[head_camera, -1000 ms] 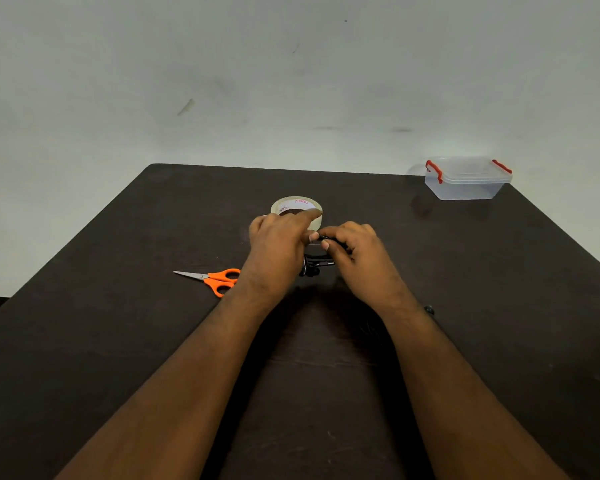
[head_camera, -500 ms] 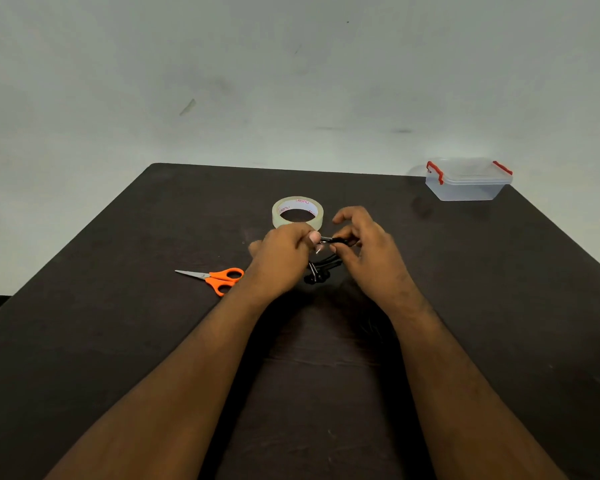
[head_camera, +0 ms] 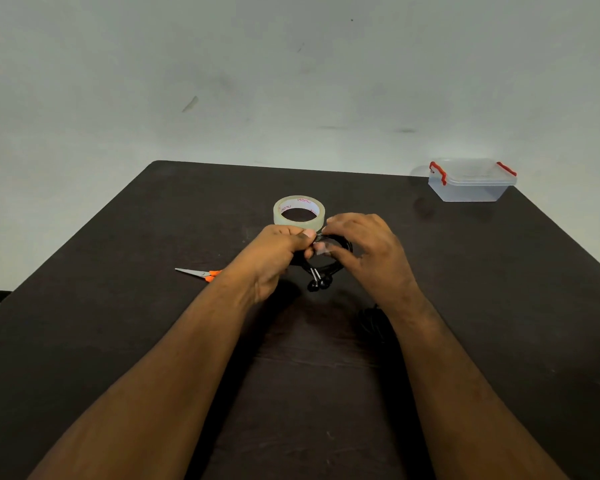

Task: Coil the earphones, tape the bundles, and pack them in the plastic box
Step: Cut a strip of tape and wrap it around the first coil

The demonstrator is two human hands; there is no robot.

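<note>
The coiled black earphones (head_camera: 326, 265) were held between both hands just on the near side of the tape roll (head_camera: 299, 213), above the dark table (head_camera: 118, 306). The coil's loop lay roughly flat, its long axis running left to right, and the two earbuds hung from its near edge, pointing toward the person. A small piece of clear tape (head_camera: 321, 249) sat on the coil's left part. The left hand (head_camera: 278, 254) was curled, knuckles up, thumb and fingers pinching the coil at the tape. The right hand (head_camera: 368, 251) arched over the coil's right side, fingers bent and gripping it. Orange-handled scissors (head_camera: 201, 273) lay left of the tape roll, blades pointing left. The lidded plastic box (head_camera: 471, 181) stood well right of the tape roll, at the table's far edge.
</note>
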